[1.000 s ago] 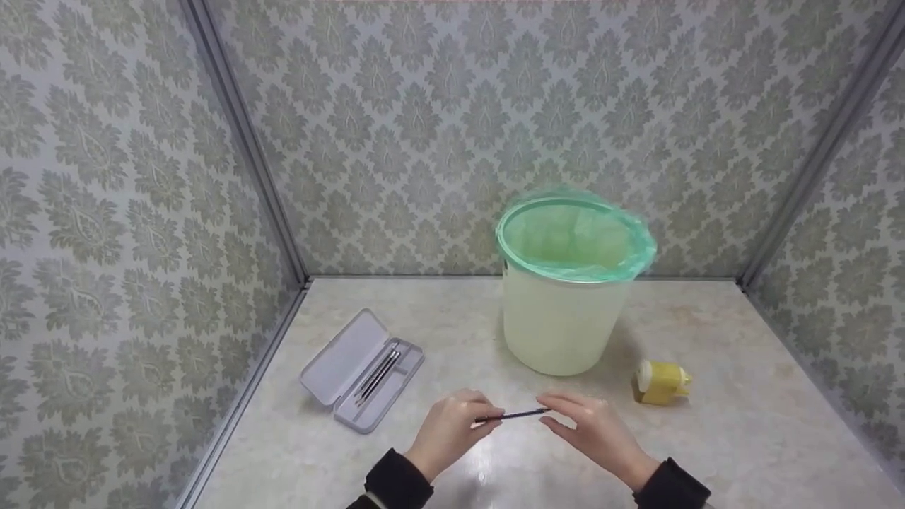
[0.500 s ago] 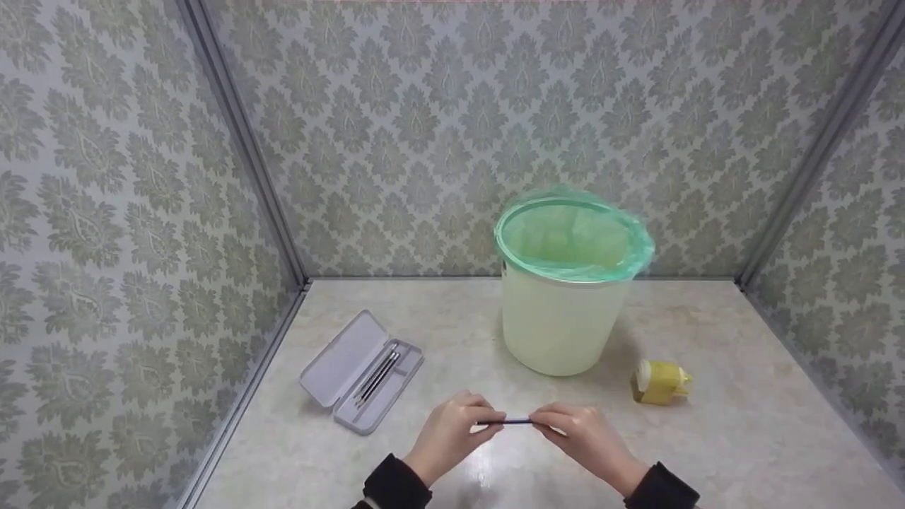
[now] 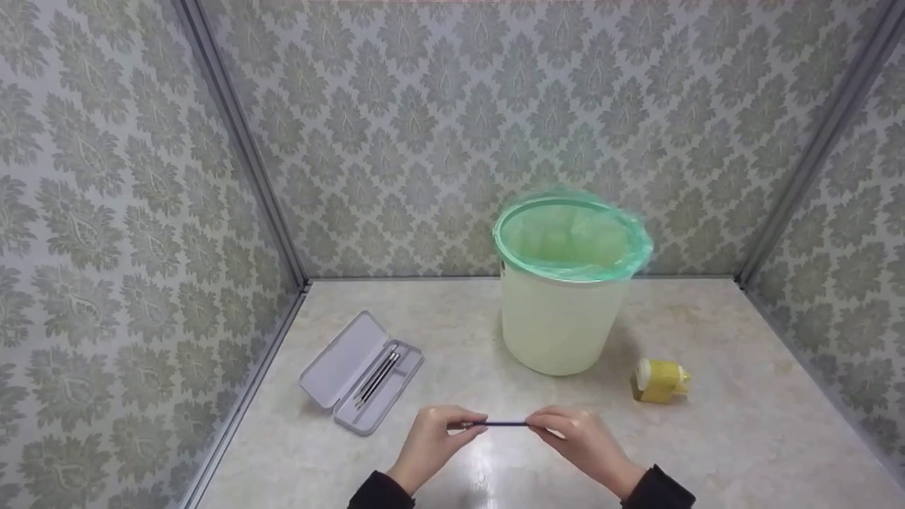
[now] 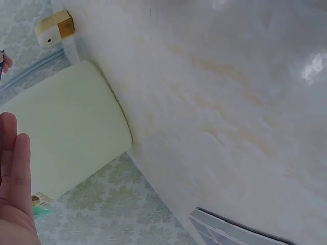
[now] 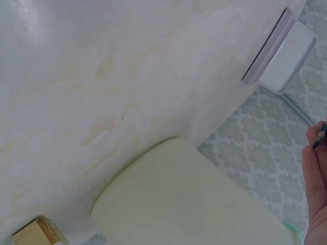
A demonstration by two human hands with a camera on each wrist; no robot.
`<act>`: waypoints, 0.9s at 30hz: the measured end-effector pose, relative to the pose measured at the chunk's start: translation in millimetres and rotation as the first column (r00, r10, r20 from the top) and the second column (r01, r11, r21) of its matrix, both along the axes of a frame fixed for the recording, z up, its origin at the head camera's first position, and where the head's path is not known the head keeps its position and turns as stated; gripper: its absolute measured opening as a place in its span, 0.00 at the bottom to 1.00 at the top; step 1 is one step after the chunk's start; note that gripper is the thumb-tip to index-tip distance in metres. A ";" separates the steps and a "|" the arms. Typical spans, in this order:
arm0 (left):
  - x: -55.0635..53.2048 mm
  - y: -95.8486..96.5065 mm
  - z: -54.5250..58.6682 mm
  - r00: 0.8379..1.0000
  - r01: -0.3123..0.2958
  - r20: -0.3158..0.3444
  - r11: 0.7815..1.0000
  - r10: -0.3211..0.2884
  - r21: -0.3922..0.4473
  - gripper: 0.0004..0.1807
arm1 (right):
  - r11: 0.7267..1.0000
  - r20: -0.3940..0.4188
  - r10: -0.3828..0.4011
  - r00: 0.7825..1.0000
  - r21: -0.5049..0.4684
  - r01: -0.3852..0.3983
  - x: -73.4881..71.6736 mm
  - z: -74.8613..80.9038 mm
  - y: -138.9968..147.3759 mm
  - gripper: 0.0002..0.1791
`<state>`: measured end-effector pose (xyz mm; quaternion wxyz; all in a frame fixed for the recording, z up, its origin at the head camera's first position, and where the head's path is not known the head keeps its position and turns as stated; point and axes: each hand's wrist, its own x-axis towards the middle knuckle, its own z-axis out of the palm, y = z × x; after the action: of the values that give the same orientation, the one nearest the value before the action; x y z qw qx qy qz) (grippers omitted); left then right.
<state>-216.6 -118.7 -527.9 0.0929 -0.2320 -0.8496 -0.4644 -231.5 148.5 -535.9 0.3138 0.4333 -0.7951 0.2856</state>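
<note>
A dark pencil (image 3: 506,424) lies level between my two hands above the front of the table. My left hand (image 3: 433,440) pinches it near its left end, which pokes out behind the fingertips. With thumb and fingertips, my right hand (image 3: 583,440) pinches the other end. A pointed dark tip (image 5: 319,139) shows by the right fingers in the right wrist view. At the left, an open grey pencil case (image 3: 382,406) holds several pencils (image 3: 377,378). A yellow and white pencil sharpener (image 3: 661,382) rests on the table at the right.
Behind the hands stands a pale green bin (image 3: 562,329) lined with a green plastic bag (image 3: 629,251). Patterned walls (image 3: 452,127) enclose the marbled table (image 3: 749,424) at the back and both sides.
My right hand has moved left and taken hold of the pencil's right end. My left hand has shifted left and slightly lower, and the pencil now lies level instead of tilted.
</note>
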 end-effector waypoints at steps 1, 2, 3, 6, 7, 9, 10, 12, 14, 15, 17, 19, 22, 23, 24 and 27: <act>0.4 -0.7 -1.2 1.000 0.003 0.005 1.000 -0.003 0.012 0.07 | 1.000 0.004 0.004 1.000 -0.005 -0.004 0.2 -0.8 -0.4 0.17; 0.8 -1.4 -2.3 1.000 0.006 0.007 1.000 -0.007 0.023 0.07 | 1.000 0.006 0.007 1.000 -0.009 -0.007 0.3 -1.7 -0.7 0.17; 1.3 -2.1 -3.4 1.000 0.009 0.011 0.999 -0.009 0.033 0.07 | 1.000 0.003 0.007 1.000 -0.013 -0.007 0.3 -2.7 -0.8 0.18; 2.7 -4.7 -6.3 1.000 0.002 -0.001 0.999 -0.002 0.051 0.07 | 1.000 -0.014 -0.007 1.000 -0.024 0.006 -0.8 -6.4 1.3 0.20; 3.1 -5.6 -7.1 1.000 -0.003 -0.011 0.998 0.004 0.055 0.07 | 1.000 -0.018 -0.018 1.000 -0.026 0.018 -1.3 -7.7 3.1 0.21; 3.8 -7.7 -8.6 0.999 -0.016 -0.035 0.998 0.018 0.060 0.07 | 0.998 -0.030 -0.052 0.998 -0.026 0.051 -2.6 -10.4 8.5 0.23; 4.2 -8.7 -8.9 0.999 -0.024 -0.041 0.998 0.027 0.065 0.07 | 0.997 -0.029 -0.067 0.997 -0.027 0.066 -3.2 -11.6 12.0 0.24; 4.7 -11.0 -9.6 0.998 -0.035 -0.052 0.996 0.039 0.077 0.07 | 0.995 -0.027 -0.103 0.994 -0.022 0.102 -4.6 -14.1 20.7 0.26; 5.3 -13.9 -10.2 0.997 -0.046 -0.061 0.995 0.051 0.084 0.07 | 0.990 -0.025 -0.139 0.990 -0.007 0.138 -6.6 -16.3 30.7 0.26; 5.6 -15.4 -10.4 0.997 -0.052 -0.059 0.995 0.057 0.086 0.07 | 0.988 -0.017 -0.157 0.987 0.002 0.157 -7.8 -17.2 36.1 0.25; 6.0 -19.0 -11.0 0.997 -0.063 -0.048 0.994 0.067 0.085 0.07 | 0.980 -0.002 -0.196 0.981 0.024 0.196 -10.6 -18.9 48.4 0.24; 6.5 -22.8 -11.5 0.997 -0.070 -0.031 0.994 0.073 0.080 0.07 | 0.969 0.002 -0.243 0.970 0.051 0.243 -13.9 -20.3 61.7 0.23; 7.1 -28.2 -12.3 0.997 -0.081 -0.002 0.993 0.082 0.080 0.07 | 0.950 -0.014 -0.301 0.954 0.084 0.301 -20.7 -22.1 84.1 0.23; 7.3 -29.7 -12.6 0.997 -0.083 0.002 0.993 0.083 0.080 0.07 | 0.943 -0.024 -0.319 0.948 0.095 0.319 -23.2 -22.6 92.0 0.23; 7.6 -31.0 -12.9 0.996 -0.085 0.002 0.993 0.085 0.082 0.07 | 0.936 -0.032 -0.335 0.942 0.104 0.336 -25.7 -22.9 99.8 0.23; 8.6 -34.4 -14.1 0.996 -0.093 0.016 0.992 0.092 0.085 0.07 | 0.914 -0.018 -0.384 0.923 0.133 0.383 -32.4 -22.2 123.3 0.24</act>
<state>-208.0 -153.1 -542.0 0.1191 -0.1852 -0.8393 -0.4971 -263.9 271.8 -558.1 0.3307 0.2881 -0.8831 0.1665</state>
